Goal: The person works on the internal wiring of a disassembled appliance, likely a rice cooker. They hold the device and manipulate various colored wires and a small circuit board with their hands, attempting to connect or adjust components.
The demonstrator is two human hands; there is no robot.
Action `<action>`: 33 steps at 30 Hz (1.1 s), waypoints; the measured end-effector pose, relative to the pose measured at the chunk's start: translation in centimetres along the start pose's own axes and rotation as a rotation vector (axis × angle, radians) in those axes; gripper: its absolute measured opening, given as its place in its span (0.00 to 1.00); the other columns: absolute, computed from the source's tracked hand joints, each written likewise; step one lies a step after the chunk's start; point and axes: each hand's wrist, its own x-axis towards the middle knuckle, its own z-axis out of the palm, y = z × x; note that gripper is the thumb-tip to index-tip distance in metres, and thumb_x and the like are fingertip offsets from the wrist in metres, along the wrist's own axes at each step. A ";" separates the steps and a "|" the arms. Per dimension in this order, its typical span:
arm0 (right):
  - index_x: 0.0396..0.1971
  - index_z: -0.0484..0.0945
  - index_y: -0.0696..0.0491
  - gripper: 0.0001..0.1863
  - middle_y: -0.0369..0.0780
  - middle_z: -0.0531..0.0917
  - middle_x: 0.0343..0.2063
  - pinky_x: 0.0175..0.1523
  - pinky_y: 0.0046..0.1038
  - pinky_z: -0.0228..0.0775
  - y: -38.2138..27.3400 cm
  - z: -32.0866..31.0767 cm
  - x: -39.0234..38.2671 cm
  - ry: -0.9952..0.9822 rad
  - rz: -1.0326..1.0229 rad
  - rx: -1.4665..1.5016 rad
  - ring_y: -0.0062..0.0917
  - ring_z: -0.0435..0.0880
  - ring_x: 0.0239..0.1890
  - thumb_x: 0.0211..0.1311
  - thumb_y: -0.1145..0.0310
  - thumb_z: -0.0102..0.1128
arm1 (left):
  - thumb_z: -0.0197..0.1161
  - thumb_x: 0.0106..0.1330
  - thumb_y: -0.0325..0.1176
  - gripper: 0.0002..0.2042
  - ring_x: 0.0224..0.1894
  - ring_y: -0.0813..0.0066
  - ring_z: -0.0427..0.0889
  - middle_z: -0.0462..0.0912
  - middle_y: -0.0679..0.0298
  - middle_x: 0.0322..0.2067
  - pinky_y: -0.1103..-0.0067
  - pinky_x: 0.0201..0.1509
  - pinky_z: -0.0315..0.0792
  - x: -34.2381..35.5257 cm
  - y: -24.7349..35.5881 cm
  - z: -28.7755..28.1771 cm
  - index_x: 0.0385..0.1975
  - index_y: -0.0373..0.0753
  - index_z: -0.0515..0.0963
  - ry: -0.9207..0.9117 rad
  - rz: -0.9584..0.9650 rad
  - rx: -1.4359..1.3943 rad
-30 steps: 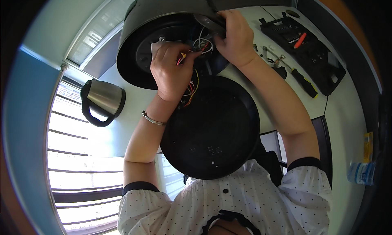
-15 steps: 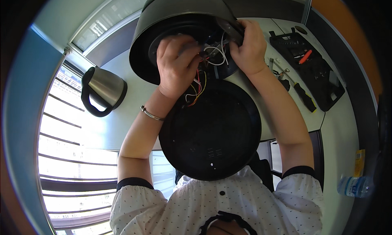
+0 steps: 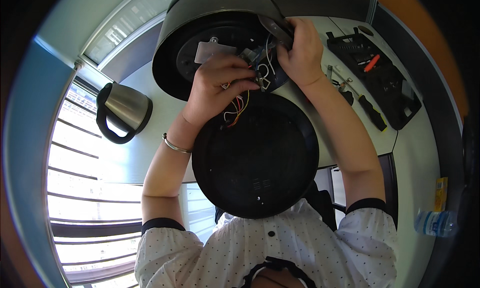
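Observation:
A large black appliance housing (image 3: 172,48) lies tipped on its side on the table, its hollow underside facing me. Within it show a pale flat plate (image 3: 212,50) and a tangle of white wires (image 3: 267,65). My right hand (image 3: 305,53) is closed around the housing's right edge. My left hand (image 3: 217,85) reaches to the opening, thumb and fingers pinching a small dark wired part (image 3: 261,83); its exact kind is hard to make out. A round black base cover (image 3: 255,153) rests against my front, with red, yellow and white wires (image 3: 240,110) running up to the left hand.
On the left stands a steel kettle (image 3: 125,110) with a black handle. At right are a black tool case (image 3: 390,83) holding a red-handled tool (image 3: 371,63), and a screwdriver (image 3: 372,113). Farther right sit a water bottle (image 3: 435,223) and a yellow box (image 3: 441,194).
My left hand has drawn back toward me and its fingertips now pinch at the wires, uncovering the pale plate. The housing has shifted slightly left; my right hand keeps its hold.

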 end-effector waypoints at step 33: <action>0.40 0.70 0.57 0.26 0.44 0.76 0.34 0.38 0.34 0.71 -0.4 -0.2 -0.1 -0.026 0.091 0.078 0.40 0.77 0.35 0.33 0.80 0.62 | 0.72 0.37 0.23 0.06 0.29 0.67 0.78 0.80 0.63 0.22 0.75 0.35 0.71 1.6 0.0 2.8 0.15 0.37 0.80 0.294 -0.048 0.298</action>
